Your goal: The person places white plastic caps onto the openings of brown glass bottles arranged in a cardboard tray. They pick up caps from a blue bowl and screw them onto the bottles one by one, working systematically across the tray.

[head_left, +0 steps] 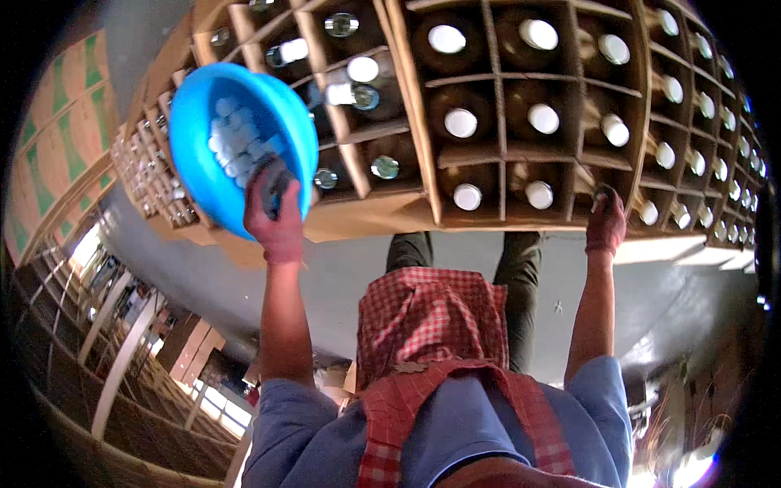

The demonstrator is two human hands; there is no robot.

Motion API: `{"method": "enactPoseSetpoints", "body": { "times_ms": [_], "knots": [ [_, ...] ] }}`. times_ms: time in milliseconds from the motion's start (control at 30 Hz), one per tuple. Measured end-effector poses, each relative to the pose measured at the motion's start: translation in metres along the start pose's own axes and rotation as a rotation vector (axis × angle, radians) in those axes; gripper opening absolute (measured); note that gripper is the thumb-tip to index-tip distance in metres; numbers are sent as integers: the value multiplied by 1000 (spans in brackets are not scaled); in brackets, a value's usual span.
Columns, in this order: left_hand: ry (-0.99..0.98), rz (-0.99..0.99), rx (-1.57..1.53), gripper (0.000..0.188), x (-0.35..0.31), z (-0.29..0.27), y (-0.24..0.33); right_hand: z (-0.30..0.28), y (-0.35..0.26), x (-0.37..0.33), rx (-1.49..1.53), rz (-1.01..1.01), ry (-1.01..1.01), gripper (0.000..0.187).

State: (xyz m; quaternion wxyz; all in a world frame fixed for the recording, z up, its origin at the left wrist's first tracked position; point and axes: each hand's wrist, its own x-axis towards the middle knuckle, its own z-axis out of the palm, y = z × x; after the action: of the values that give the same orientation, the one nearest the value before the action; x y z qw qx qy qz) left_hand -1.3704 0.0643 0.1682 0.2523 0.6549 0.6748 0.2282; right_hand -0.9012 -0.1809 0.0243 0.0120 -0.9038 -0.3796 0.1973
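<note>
A red glove with dark fingertips covers my left hand (275,203), which reaches over the near rim of a blue basin (191,154) into a heap of small white caps (232,138). Its fingers curl down among the caps and are smeared by motion; whether they hold any is hidden. My right hand (606,221), gloved alike, is at the near right corner cell of a divided carton (499,114). The fingers are drawn together, and what they hold, if anything, is hidden. White-capped bottles (539,195) stand in the cells beside it.
The basin rests over a left carton (358,167) holding bottles, some uncapped. More cartons of white-capped bottles (681,215) run off to the right, and small bottles (150,167) stand at far left. Green-marked cardboard boxes (61,146) are stacked beyond. Grey floor (342,268) shows below.
</note>
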Motion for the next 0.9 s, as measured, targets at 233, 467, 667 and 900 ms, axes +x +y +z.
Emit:
{"method": "enactPoseSetpoints", "body": {
  "times_ms": [233, 467, 667, 900],
  "knots": [
    [-79, -104, 692, 48, 73, 6, -123, 26, -12, 38, -146, 139, 12, 49],
    [-108, -530, -269, 31, 65, 37, -213, 59, 0, 57, -547, 17, 3, 31],
    [68, -363, -657, 58, 72, -1, -18, 6, -38, 16, 112, -39, 369, 32],
    [-846, -193, -867, 70, -14, 150, 75, -72, -214, 5, 969, -946, -321, 62]
  ]
}}
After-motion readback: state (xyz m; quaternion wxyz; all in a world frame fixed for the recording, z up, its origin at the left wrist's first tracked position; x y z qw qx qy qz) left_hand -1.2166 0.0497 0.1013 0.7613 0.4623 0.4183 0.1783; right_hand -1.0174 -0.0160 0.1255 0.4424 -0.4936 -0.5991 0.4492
